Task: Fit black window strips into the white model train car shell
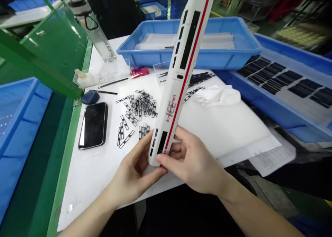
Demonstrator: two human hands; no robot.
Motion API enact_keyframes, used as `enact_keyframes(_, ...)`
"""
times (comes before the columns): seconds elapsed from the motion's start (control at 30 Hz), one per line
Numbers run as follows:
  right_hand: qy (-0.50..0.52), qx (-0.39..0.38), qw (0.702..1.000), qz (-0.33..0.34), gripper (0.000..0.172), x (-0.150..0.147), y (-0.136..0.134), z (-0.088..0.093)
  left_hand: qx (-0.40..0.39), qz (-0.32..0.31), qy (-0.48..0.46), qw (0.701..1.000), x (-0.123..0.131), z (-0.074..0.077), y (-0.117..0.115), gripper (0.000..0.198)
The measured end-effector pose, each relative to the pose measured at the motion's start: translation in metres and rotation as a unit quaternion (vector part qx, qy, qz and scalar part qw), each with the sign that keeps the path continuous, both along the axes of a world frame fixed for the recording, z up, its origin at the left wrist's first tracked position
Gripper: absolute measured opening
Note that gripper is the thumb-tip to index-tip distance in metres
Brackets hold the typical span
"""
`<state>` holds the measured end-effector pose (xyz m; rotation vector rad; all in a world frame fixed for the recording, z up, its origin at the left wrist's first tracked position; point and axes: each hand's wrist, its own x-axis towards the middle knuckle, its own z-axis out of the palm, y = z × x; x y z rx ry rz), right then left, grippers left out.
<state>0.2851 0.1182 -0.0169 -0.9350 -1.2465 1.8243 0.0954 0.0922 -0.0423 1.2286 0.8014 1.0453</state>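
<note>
A long white model train carriage shell (pixel 181 71) with a red stripe, black windows and red lettering stands tilted, its far end raised toward the blue tray. My left hand (pixel 133 171) cups its near end from the left, fingers curled around it. My right hand (pixel 192 161) grips the same end from the right, thumb and fingers pressed on the shell. Several small black window strips (pixel 135 114) lie scattered on the white table (pixel 98 167) just beyond my left hand.
A black phone (pixel 93 125) lies left of the strips, with a dark blue case (pixel 90 97) behind it. A blue tray (pixel 189 57) stands at the back, another blue tray (pixel 287 91) with black strips at the right. White cloth (pixel 220 94) lies nearby. A person in black stands behind.
</note>
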Motion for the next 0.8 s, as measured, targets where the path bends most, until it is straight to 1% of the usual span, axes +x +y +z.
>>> enact_keyframes(0.07,-0.054,0.063,0.996,-0.006,0.025,0.009,-0.001,0.002,-0.003,0.003,0.008,1.000,-0.001,0.006,0.001,0.081)
enact_keyframes(0.1,-0.101,0.109,0.989,-0.015,0.023,0.017,-0.002,0.004,-0.002,0.016,0.006,1.000,-0.004,0.010,0.002,0.077)
enact_keyframes(0.13,-0.161,0.165,0.973,-0.027,0.019,0.026,-0.002,0.007,-0.001,0.034,0.001,0.999,-0.007,0.016,0.005,0.069)
enact_keyframes(0.17,-0.226,0.231,0.946,-0.040,0.015,0.038,-0.003,0.010,-0.004,0.052,-0.011,0.999,-0.010,0.022,0.008,0.059)
enact_keyframes(0.2,-0.289,0.302,0.907,-0.052,0.014,0.051,-0.004,0.014,-0.016,0.060,-0.027,0.998,-0.015,0.029,0.012,0.051)
enact_keyframes(0.23,-0.346,0.371,0.860,-0.060,0.016,0.065,-0.005,0.018,-0.037,0.044,-0.049,0.997,-0.020,0.036,0.017,0.049)
enact_keyframes(0.27,-0.393,0.434,0.808,-0.062,0.021,0.079,-0.005,0.022,-0.064,0.010,-0.073,0.995,-0.024,0.043,0.022,0.054)
enact_keyframes(0.33,-0.446,0.538,0.713,-0.046,0.030,0.103,-0.005,0.027,-0.125,-0.111,-0.113,0.979,-0.028,0.054,0.035,0.067)
enact_keyframes(0.37,-0.452,0.581,0.676,-0.035,0.033,0.113,-0.004,0.028,-0.165,-0.164,-0.118,0.965,-0.028,0.057,0.041,0.073)
enact_keyframes(0.4,-0.448,0.617,0.646,-0.025,0.033,0.121,-0.003,0.028,-0.208,-0.202,-0.108,0.951,-0.025,0.058,0.046,0.080)
enact_keyframes(0.43,-0.438,0.649,0.621,-0.018,0.031,0.126,-0.002,0.027,-0.249,-0.226,-0.079,0.939,-0.021,0.058,0.051,0.087)
enact_keyframes(0.5,-0.423,0.691,0.586,-0.019,0.026,0.131,-0.001,0.021,-0.310,-0.259,0.018,0.915,-0.007,0.054,0.058,0.099)
enact_keyframes(0.53,-0.421,0.699,0.577,-0.027,0.024,0.132,-0.001,0.017,-0.315,-0.274,0.070,0.906,0.001,0.051,0.060,0.099)
enact_keyframes(0.57,-0.422,0.699,0.576,-0.041,0.022,0.132,-0.001,0.013,-0.307,-0.295,0.110,0.898,0.009,0.049,0.060,0.096)
enact_keyframes(0.6,-0.420,0.695,0.582,-0.053,0.022,0.133,-0.001,0.010,-0.295,-0.310,0.139,0.893,0.016,0.048,0.060,0.092)
enact_keyframes(0.63,-0.409,0.688,0.597,-0.056,0.023,0.135,0.000,0.008,-0.281,-0.316,0.157,0.892,0.021,0.048,0.060,0.087)
enact_keyframes(0.67,-0.390,0.676,0.624,-0.044,0.023,0.139,0.001,0.008,-0.267,-0.313,0.170,0.895,0.024,0.049,0.060,0.081)
enact_keyframes(0.73,-0.320,0.633,0.705,-0.004,0.018,0.149,0.010,0.014,-0.238,-0.293,0.201,0.904,0.025,0.054,0.063,0.069)
enact_keyframes(0.77,-0.280,0.607,0.744,0.008,0.017,0.154,0.017,0.020,-0.225,-0.277,0.217,0.908,0.023,0.056,0.065,0.066)
enact_keyframes(0.8,-0.246,0.577,0.779,0.000,0.017,0.158,0.026,0.026,-0.214,-0.260,0.234,0.912,0.020,0.058,0.067,0.065)
